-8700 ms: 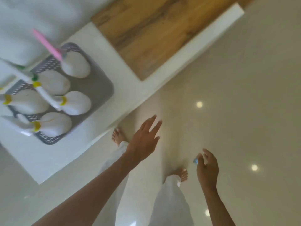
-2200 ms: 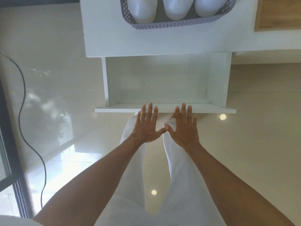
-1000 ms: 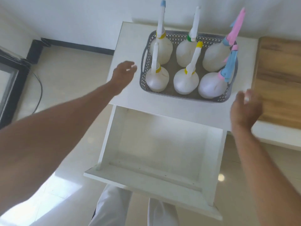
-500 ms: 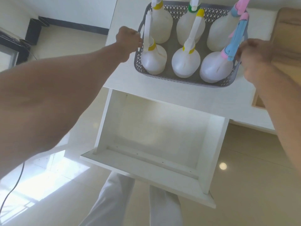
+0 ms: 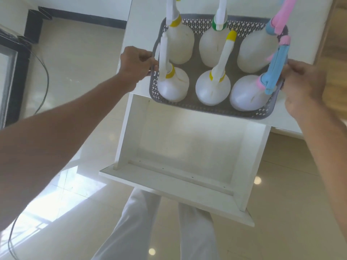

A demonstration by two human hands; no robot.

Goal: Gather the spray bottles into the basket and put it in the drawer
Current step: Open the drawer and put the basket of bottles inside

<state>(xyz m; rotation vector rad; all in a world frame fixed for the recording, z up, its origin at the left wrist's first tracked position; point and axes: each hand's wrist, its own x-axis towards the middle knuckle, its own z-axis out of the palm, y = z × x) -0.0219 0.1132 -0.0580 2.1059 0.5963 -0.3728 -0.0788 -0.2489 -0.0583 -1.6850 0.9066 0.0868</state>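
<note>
Right, grey perforated basket [image 5: 210, 107] holds six white spray bottles [image 5: 213, 89], upright in two rows of three; collars yellow, green, pink, and the two right-hand ones have pink and blue trigger heads [image 5: 273, 70]. I see the basket at the front of the white cabinet top [image 5: 139, 15], its near edge sticking out over the open drawer [image 5: 187, 147]; I cannot tell if it is lifted or resting. Left hand [image 5: 136, 65] is curled closed on the basket's left handle, fingers wrapped around the rim. Right hand [image 5: 304, 87] is closed on the right end of the basket, fingers hooked at the rim just beside the blue trigger; that side is blurred, so the exact grip is unclear to me. Drawer is pulled fully out below, white inside, nothing in it, front panel [image 5: 169, 186] nearest me. White trouser legs [image 5: 135, 222] stand right under the drawer front. Wooden surface [image 5: 336, 59] at far right edge, next to the cabinet top. Black cable [image 5: 45, 77] trails on the glossy tiled floor [image 5: 75, 62] at left, beside a dark frame [image 5: 13, 85].
</note>
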